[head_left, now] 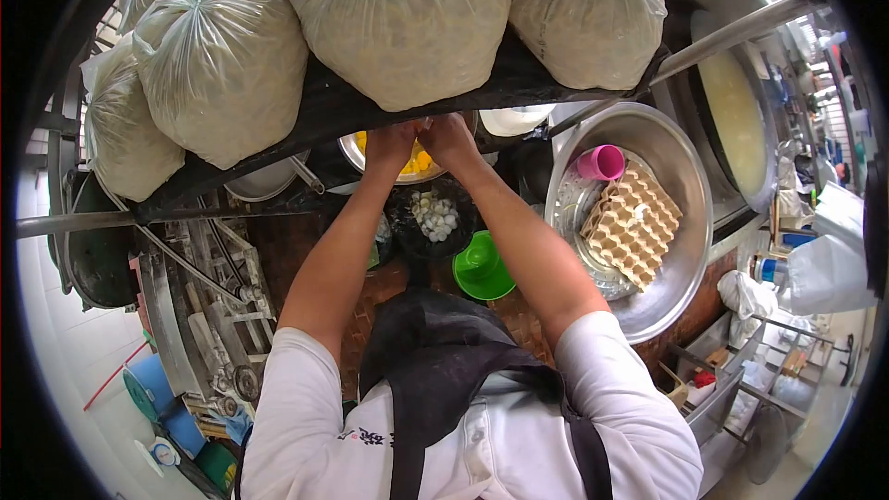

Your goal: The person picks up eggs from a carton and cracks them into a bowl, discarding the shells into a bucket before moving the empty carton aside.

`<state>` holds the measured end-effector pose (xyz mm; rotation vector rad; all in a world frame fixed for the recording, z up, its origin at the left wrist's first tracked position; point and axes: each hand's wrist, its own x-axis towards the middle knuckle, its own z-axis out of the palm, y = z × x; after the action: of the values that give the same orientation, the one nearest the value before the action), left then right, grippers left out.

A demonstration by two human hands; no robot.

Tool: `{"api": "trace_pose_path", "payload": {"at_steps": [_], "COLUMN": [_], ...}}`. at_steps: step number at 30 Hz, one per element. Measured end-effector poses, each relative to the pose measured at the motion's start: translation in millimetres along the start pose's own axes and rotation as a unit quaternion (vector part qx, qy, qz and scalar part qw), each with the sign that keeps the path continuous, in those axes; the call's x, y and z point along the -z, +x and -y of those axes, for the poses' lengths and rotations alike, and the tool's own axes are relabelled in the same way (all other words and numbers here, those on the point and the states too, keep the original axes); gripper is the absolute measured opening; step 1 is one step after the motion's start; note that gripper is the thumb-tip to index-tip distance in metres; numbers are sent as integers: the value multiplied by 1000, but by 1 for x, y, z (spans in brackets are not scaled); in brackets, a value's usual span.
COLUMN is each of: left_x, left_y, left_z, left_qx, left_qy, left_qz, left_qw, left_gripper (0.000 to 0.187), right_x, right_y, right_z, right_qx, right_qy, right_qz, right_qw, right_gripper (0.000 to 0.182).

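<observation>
My left hand and my right hand are close together above a metal bowl holding bright yellow egg yolks. The fingers of both hands are curled inward, their tips partly hidden beneath the shelf edge. Whatever they grip between them is too small and covered to make out. Just below the bowl, broken eggshells fill a black-lined container. Beside that stands a green plastic bucket.
A shelf bearing several tied plastic bags overhangs my hands, with a metal rail along it. To the right, a large metal basin holds cardboard egg trays and a pink cup. Farther right is a pan of pale liquid.
</observation>
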<state>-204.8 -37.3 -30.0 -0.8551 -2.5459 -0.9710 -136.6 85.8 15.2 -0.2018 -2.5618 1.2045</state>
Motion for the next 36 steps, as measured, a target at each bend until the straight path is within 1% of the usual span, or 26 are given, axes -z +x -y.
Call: {"api": "trace_pose_path", "payload": {"at_steps": [2, 5, 8, 11, 14, 16, 17, 19, 20, 23, 25, 26, 27, 28, 29, 31, 33, 34, 35, 36], "left_x": [9, 11, 5, 10, 18, 22, 24, 45, 54, 65, 52, 42, 44, 30, 24, 27, 22, 20, 19, 19], "left_y": [2, 5, 1, 2, 0, -11, -18, -27, -34, -68, -100, -111, -110, -121, -127, -126, -131, -131, -129, -127], "left_z": [-4, -1, 7, 1, -5, -5, -5, -28, -39, -59, -53, -52, -61, -54, -53, -70, -76, -80, -88, -100], "left_qx": [16, 101, 37, -34, -8, -2, 1, 10, 15, 96, 91, 83, 115, 83, 107, 166, 160, 161, 159, 157], "left_qy": [32, 24, 39, 122, 74, 75, 76, -19, -67, -99, -92, -95, -93, -82, -112, -110, -128, -135, -155, -175], "left_qz": [79, 153, 91, 3, 14, 77, 107, 102, 100, 216, 233, 247, 291, 269, 265, 310, 342, 355, 360, 365], "left_qw": [996, 983, 994, 992, 997, 994, 991, 995, 993, 967, 964, 961, 945, 956, 952, 930, 917, 911, 906, 901], "left_gripper": [35, 34, 33, 31, 38, 43, 46, 52, 55, 64, 68, 71, 71, 68, 62, 57, 55, 53, 52, 50], "right_x": [-5, 8, 6, 14, 28, 21, 19, 41, 52, 58, 44, 35, 35, 40, 38, 61, 105, 130, 154, 171], "right_y": [4, 3, 5, 4, -4, -17, -23, -45, -60, -108, -138, -149, -160, -164, -172, -177, -184, -189, -199, -217], "right_z": [-19, -20, -29, -24, -11, -30, -41, -15, -3, -16, -31, -40, -46, -44, -54, -52, -40, -39, -45, -67], "right_qx": [30, 49, -4, -44, -90, 34, 96, -46, -117, -155, -172, -159, -133, -114, -88, -87, -215, -235, -268, -271], "right_qy": [-6, -37, -68, -92, -101, -63, -44, 7, 32, 25, -18, -69, -66, -115, -137, -64, 73, 84, 84, 61], "right_qz": [18, 46, 74, 89, 89, -8, -57, 11, 44, 130, 153, 165, 160, 148, 112, 40, 21, -10, -40, -95], "right_qw": [999, 997, 995, 991, 987, 997, 993, 999, 992, 979, 973, 971, 976, 976, 980, 993, 974, 968, 959, 956], "right_gripper": [33, 33, 34, 32, 36, 41, 44, 54, 59, 70, 76, 79, 81, 82, 77, 59, 43, 35, 34, 34]}}
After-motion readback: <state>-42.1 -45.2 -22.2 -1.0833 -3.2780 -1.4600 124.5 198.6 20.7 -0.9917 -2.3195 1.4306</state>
